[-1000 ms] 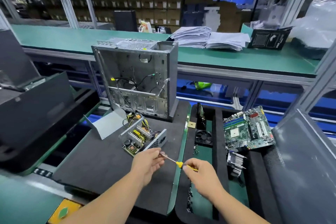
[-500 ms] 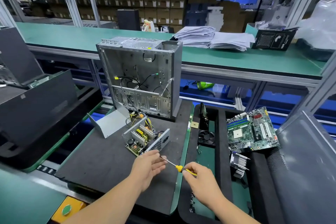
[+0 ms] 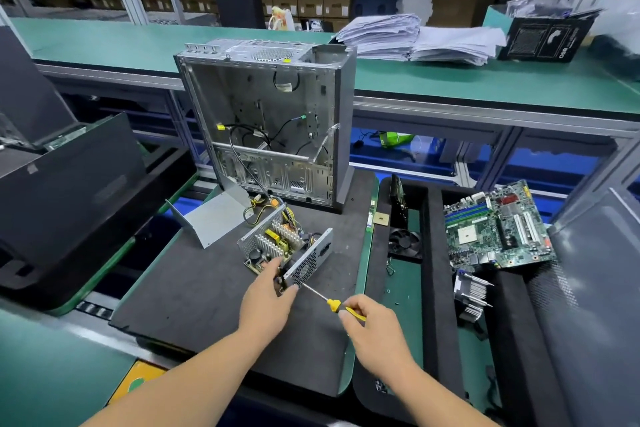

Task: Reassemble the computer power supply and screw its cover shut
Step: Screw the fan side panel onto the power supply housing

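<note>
Your right hand point(image 3: 372, 331) is curled round the yellow handle of the screwdriver point(image 3: 333, 305), gripping it. The tool's long axis runs from that hand up and to the left, with the bare metal shaft leading and the tip reaching the near corner of the power supply point(image 3: 285, 248), right beside your other hand. Your left hand point(image 3: 268, 302) has thumb and fingers pinched on that same near corner, at the edge of the perforated end panel; whether a screw sits under the fingertips cannot be told.

The power supply lies open on the dark foam mat point(image 3: 194, 291), just beyond your left hand and up-left of your right. Its long axis runs from the near corner away toward the computer case point(image 3: 266, 121), which stands upright just behind it with its open side facing you. The circuit board and heatsinks face up, and yellow and black wires trail from the far end toward the case. The bent grey cover point(image 3: 211, 218) lies on the mat to the left of the power supply, apart from it. To the right of the power supply, beyond the mat's green edge, a black fan point(image 3: 404, 242) lies in a foam tray, and a green motherboard point(image 3: 498, 227) lies tilted farther right.
</note>
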